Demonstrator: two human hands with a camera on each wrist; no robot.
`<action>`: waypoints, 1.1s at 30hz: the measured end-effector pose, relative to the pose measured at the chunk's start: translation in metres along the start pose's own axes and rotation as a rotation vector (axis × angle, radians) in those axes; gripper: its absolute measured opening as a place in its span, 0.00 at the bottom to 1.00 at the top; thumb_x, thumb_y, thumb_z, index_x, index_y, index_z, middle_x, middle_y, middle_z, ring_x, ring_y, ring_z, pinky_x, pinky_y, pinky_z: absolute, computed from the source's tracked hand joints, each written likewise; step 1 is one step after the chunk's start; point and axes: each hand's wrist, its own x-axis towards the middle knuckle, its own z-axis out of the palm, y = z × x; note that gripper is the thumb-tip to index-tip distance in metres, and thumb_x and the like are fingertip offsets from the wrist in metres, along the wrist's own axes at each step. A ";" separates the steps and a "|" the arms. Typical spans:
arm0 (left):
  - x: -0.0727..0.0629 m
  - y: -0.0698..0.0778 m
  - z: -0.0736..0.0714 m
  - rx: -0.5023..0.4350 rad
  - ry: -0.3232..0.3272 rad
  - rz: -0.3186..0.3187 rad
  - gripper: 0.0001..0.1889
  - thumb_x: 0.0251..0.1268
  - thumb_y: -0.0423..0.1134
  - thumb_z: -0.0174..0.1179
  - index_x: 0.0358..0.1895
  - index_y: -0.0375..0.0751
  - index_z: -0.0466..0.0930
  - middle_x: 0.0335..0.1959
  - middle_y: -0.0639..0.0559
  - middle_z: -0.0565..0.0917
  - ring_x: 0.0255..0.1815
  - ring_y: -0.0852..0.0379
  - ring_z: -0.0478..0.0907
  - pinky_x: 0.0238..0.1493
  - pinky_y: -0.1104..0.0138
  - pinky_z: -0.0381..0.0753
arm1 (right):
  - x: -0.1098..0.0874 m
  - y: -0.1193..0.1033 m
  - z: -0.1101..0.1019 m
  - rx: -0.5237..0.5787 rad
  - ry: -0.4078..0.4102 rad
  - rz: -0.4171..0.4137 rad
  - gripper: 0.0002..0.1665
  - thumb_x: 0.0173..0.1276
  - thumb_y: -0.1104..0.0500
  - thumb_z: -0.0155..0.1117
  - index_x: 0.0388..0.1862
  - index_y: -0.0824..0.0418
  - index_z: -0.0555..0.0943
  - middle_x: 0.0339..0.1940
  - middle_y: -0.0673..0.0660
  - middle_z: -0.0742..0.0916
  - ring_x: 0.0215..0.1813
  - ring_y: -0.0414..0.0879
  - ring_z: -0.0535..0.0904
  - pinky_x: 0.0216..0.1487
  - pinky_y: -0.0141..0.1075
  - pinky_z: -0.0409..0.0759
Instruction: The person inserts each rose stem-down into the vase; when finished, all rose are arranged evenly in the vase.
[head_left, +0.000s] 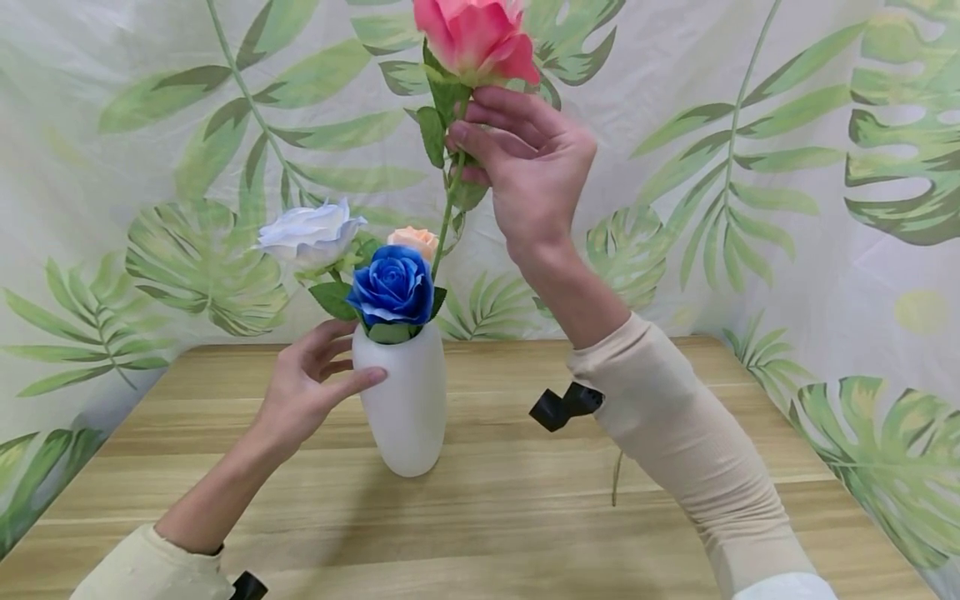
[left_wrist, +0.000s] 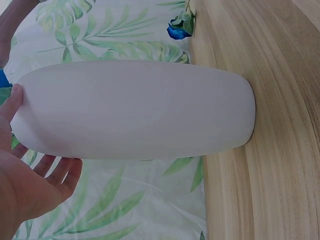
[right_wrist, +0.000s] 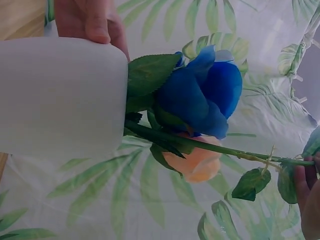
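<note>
A tall white vase stands upright on the table, holding a blue rose, a peach rose and a pale blue-white flower. My left hand grips it just under the rim, thumb in front and fingers at the side. Above the vase, my right hand pinches the stem of a pink flower just below its bloom. That stem runs down into the vase mouth, as the right wrist view shows; its lower end is hidden inside.
Another blue rose lies on the wooden table beyond the vase in the left wrist view. In the head view a thin stem shows beside the right sleeve. A leaf-printed cloth hangs behind the table.
</note>
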 end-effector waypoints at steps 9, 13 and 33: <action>0.000 0.000 0.000 0.005 0.003 -0.003 0.26 0.65 0.33 0.71 0.65 0.34 0.76 0.60 0.56 0.82 0.60 0.64 0.80 0.57 0.74 0.80 | -0.019 0.013 -0.002 -0.012 -0.071 0.060 0.13 0.57 0.82 0.72 0.42 0.81 0.83 0.30 0.56 0.90 0.30 0.47 0.89 0.27 0.36 0.88; 0.000 0.000 0.000 0.010 0.002 -0.005 0.26 0.65 0.33 0.71 0.66 0.34 0.76 0.61 0.54 0.82 0.61 0.63 0.80 0.57 0.75 0.80 | -0.028 0.019 -0.004 -0.043 -0.107 0.090 0.12 0.57 0.82 0.72 0.41 0.77 0.83 0.31 0.57 0.89 0.31 0.46 0.89 0.28 0.39 0.89; 0.002 -0.002 -0.001 0.004 0.004 0.005 0.27 0.65 0.32 0.71 0.66 0.34 0.76 0.62 0.55 0.81 0.60 0.65 0.80 0.57 0.75 0.80 | -0.055 0.032 -0.016 -0.147 -0.186 0.175 0.16 0.61 0.79 0.71 0.48 0.75 0.81 0.35 0.63 0.89 0.36 0.47 0.91 0.34 0.47 0.90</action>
